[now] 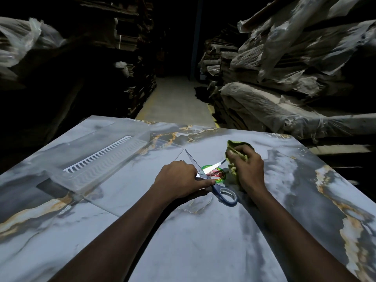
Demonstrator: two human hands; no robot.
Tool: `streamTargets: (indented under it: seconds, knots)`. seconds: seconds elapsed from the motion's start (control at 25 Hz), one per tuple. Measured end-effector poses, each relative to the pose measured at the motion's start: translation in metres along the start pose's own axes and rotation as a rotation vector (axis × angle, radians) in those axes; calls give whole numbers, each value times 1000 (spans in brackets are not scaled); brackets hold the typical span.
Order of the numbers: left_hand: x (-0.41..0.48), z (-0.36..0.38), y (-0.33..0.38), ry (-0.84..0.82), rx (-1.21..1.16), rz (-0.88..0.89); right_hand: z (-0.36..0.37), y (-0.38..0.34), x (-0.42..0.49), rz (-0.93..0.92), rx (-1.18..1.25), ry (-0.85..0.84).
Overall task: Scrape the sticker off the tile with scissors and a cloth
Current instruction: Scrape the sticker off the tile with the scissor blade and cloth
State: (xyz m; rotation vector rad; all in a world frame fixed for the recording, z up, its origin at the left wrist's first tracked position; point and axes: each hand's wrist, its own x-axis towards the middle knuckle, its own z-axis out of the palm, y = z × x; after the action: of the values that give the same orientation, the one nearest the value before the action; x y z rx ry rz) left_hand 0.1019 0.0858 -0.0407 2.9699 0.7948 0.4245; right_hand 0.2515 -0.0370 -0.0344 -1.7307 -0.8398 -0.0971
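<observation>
- The person's left hand is gripping the scissors near the pivot, fingers curled closed around the upper handle, with the thumb lying along the metal.
- The scissors are lying spread open on the tile: one blade is pointing away toward the far edge, while the other is slanting right, across the sticker.
- The blue handle loop is resting free on the tile, just nearer than the sticker and between the two wrists.
- The sticker, round with a green rim and a red centre, is sitting flat on the grey marbled tile between the two hands, partly covered by the bright blade.
- The right hand is clutching a bunched yellow-green cloth, fingers closed on it, just right of the sticker; the tip of the slanting blade is meeting the cloth.
- A clear plastic tray with a white slotted insert is resting on the tile to the left, well apart from the hands.
- Plastic-wrapped stacks are flanking a dim aisle beyond the tile.
</observation>
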Motion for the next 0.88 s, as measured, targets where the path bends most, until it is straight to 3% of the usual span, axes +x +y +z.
streamTargets:
  seconds: [0.08, 0.16, 0.36, 0.52, 0.68, 0.8, 0.88]
  knots:
    - [0, 0, 0, 8, -2, -7, 4, -9, -8, -88, -49, -328]
    - [1, 0, 1, 16, -17, -12, 9, -13, -8, -142, -315, -483]
    - [2, -2, 1, 7, 7, -3, 19, -18, -7, -47, -551, -288]
    - [2, -3, 3, -12, 17, -7, 12, -15, -2, -92, -391, -539]
    - [1, -3, 2, 1, 32, -5, 14, -15, -2, -60, -394, -457]
    - [1, -4, 2, -15, 32, 4, 12, -12, 0, -105, -328, -565]
    - [2, -4, 2, -19, 43, 5, 10, -7, 5, -21, -354, -485]
